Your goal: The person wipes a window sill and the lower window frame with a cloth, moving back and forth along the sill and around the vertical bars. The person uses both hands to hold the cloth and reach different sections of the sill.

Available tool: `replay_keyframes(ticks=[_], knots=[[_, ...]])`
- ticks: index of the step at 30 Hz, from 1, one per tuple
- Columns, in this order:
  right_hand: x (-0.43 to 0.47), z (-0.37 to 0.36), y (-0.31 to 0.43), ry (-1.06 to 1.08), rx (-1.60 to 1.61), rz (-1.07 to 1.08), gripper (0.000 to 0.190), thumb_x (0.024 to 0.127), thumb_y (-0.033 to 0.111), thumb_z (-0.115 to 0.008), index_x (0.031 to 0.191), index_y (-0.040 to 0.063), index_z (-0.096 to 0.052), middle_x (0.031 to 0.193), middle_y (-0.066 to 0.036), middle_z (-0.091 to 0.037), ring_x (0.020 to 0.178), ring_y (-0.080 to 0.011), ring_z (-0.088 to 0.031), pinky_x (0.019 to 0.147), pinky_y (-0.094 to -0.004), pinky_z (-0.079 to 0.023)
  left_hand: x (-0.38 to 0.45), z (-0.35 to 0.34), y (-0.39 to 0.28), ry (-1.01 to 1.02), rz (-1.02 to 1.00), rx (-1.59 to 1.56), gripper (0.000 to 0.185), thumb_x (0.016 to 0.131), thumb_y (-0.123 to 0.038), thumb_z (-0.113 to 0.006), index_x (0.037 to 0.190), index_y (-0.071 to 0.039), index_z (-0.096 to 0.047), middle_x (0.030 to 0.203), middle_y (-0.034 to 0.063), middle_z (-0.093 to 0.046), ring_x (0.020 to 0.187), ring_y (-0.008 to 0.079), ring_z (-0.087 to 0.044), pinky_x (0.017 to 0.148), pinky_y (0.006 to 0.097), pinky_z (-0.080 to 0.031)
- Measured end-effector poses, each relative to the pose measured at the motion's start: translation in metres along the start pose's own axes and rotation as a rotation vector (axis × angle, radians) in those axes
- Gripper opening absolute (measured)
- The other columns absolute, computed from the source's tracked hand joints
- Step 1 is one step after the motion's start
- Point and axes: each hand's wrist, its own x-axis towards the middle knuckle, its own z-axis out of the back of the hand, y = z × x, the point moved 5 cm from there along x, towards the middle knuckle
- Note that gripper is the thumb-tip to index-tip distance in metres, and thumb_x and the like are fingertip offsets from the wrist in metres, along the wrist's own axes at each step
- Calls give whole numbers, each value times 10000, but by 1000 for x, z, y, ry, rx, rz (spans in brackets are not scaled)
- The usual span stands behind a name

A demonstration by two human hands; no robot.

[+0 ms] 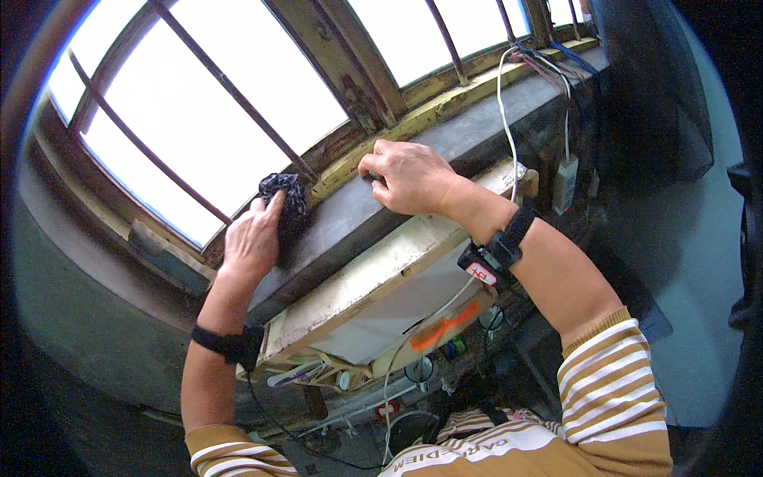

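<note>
My left hand (253, 238) grips a crumpled wet-looking black cloth (284, 203), its index finger pressed over it. The cloth rests against the lower window frame (334, 179) where a metal bar meets it. To the right, my right hand (411, 176) is curled over the grey windowsill (334, 229), near the frame's yellowish lower rail. Between its thumb and fingers shows a small dark object (374, 177), too hidden to name. Dark straps circle both wrists; the right one carries a device with a marked label.
Rusty window bars (232, 83) stand before bright panes. Below the sill is a worn pale shelf (351, 304) with small items underneath. A white cable (505, 119) hangs over the sill to a power strip (565, 185). Tangled wires (536, 56) and a dark mesh curtain (656, 107) are at right.
</note>
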Motion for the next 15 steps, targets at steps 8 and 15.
replay_keyframes(ticks=[8,15], knots=[[0,1,0,-35,11,29,227,864,248,-580,1013,108,-679,1058,-141,-634,1025,-321,-644,915,-439,-519,32,-2,6,264,222,-1364,629,912,-113,-565,1492,19,-360,1416,145,-525,1277,226,-509,1116,305,-351],[-2,-3,5,-129,-35,63,200,842,210,-592,961,67,-665,1019,-150,-635,987,-329,-652,884,-443,-530,34,-6,5,335,137,-1256,718,843,-98,-546,1516,10,-321,1461,170,-474,1251,248,-524,1067,303,-405]])
